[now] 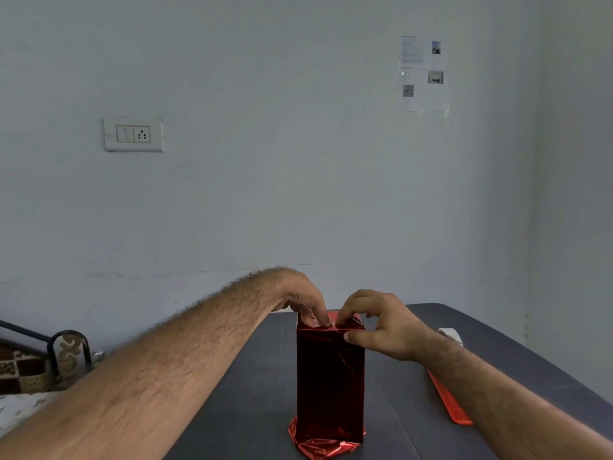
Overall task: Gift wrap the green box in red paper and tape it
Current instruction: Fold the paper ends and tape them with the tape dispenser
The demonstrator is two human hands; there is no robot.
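The box (330, 383) stands upright in the middle of the dark table (252, 393), fully covered in shiny red paper; no green shows. Loose red paper is crumpled around its base (323, 444). My left hand (306, 302) presses its fingertips down on the folded paper at the top left edge. My right hand (378, 327) pinches the paper flap at the top right, thumb on the box's front face. Part of a white tape roll (451, 334) shows behind my right wrist.
A flat red strip (449, 401) lies on the table to the right, partly under my right forearm. A patterned seat with a dark metal frame (68, 353) stands at the left. The wall behind carries a switch plate (133, 134) and taped papers (424, 74).
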